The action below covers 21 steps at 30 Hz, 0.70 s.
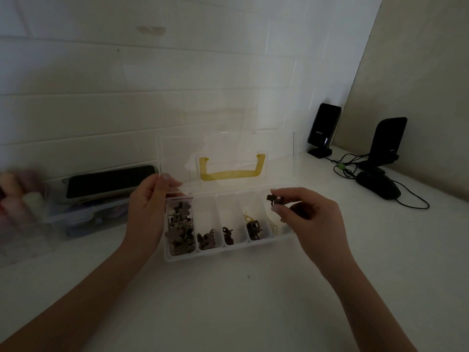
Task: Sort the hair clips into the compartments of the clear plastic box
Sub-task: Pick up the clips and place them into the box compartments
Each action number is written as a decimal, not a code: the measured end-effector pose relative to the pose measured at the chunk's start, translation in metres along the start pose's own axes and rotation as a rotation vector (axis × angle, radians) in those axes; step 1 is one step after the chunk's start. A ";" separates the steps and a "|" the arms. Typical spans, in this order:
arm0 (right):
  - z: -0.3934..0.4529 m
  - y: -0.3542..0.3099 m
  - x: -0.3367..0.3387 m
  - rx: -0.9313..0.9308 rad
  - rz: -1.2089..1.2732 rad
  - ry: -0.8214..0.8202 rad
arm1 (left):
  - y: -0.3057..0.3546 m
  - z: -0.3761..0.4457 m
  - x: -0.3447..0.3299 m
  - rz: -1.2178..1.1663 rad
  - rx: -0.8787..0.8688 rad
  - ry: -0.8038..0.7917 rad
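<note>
Head view looks down on a white worktop (241,301) where a clear plastic box (177,258) sits with its lid (225,158) standing upright, a yellow handle (232,171) on the lid. The left hand (149,207) is at the box's 9 o'clock end, thumb and fingers pinching the lid's lower left corner. The right hand (307,214) hovers above the box's 3 o'clock end, its grip closed on a small dark brown hair clip (274,199) pinched between thumb and fingertips, held over the rightmost compartment.

Inside the box five compartments run side by side. The one at 9 o'clock is filled with brown flower-shaped clips (180,229). The next holds dark butterfly-like clips (206,240) at its near end, the middle one a couple of small dark clips (227,235), and the fourth a dark square clip (253,228) with a pale yellow clip (247,216) behind it. The rightmost compartment seems to contain pale clips (273,227), though dim light makes them hard to read.

At 10 o'clock from the box lies a dark-screened device (109,181) on another clear container (83,217), with blurred pastel items (15,196) beside it. At 2 o'clock stand two black speakers (323,128), and a black mouse (379,186) with tangled cables (347,166) lies near them.
</note>
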State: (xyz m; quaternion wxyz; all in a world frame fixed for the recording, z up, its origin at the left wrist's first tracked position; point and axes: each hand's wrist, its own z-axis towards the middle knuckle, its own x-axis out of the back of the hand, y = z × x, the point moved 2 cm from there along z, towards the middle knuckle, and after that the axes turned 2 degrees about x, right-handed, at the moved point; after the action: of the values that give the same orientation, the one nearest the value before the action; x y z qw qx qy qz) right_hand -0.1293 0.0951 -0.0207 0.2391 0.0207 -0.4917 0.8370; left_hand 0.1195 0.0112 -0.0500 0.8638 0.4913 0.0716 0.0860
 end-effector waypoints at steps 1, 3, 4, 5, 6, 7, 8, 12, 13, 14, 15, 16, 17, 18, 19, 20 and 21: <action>0.001 0.000 0.002 -0.016 0.019 0.005 | 0.000 0.000 0.000 -0.004 0.001 0.000; 0.003 0.001 0.005 -0.051 0.045 0.011 | 0.001 -0.001 0.000 -0.011 0.004 0.004; 0.003 0.001 0.007 -0.066 0.054 0.011 | 0.001 0.000 0.000 -0.011 0.005 0.005; 0.004 0.003 0.007 -0.077 0.062 0.013 | 0.001 0.000 0.000 -0.010 0.004 0.005; 0.004 0.004 0.007 -0.083 0.071 0.013 | 0.001 0.000 0.000 -0.010 0.004 0.004; 0.003 0.004 0.006 -0.086 0.077 0.005 | 0.001 0.000 -0.001 -0.011 0.004 0.003; 0.002 0.004 0.003 -0.086 0.080 -0.013 | 0.001 0.000 -0.001 -0.013 0.005 0.003; -0.002 0.005 -0.016 -0.047 -0.042 -0.124 | 0.000 -0.001 0.000 -0.014 0.002 0.013; -0.002 0.006 -0.016 -0.049 -0.046 -0.115 | 0.000 -0.001 0.000 -0.016 0.003 0.012; 0.000 0.006 -0.013 -0.060 -0.022 -0.083 | -0.001 -0.001 0.000 -0.021 0.006 0.011; 0.002 0.007 -0.008 -0.074 0.013 -0.027 | -0.001 -0.001 0.000 -0.026 0.009 0.013; 0.004 0.007 0.000 -0.099 0.061 0.035 | -0.001 -0.001 0.000 -0.028 0.010 0.016; 0.005 0.010 0.007 -0.138 0.119 0.085 | 0.000 -0.002 0.000 -0.025 0.010 0.019; 0.006 0.013 0.012 -0.193 0.203 0.104 | 0.000 -0.002 0.000 -0.023 0.008 0.020; 0.007 0.016 0.014 -0.264 0.325 0.100 | 0.000 -0.002 0.000 -0.025 0.009 0.021; 0.008 0.017 0.014 -0.348 0.473 0.076 | -0.001 -0.001 -0.001 -0.030 0.013 0.020; 0.009 0.019 0.012 -0.437 0.624 0.038 | -0.001 -0.001 -0.001 -0.033 0.016 0.021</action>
State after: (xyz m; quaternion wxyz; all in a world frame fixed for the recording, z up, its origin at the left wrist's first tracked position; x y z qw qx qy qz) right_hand -0.1499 0.0852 -0.0280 -0.0194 -0.1969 -0.6368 0.7452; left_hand 0.1189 0.0111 -0.0517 0.8602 0.4962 0.0895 0.0762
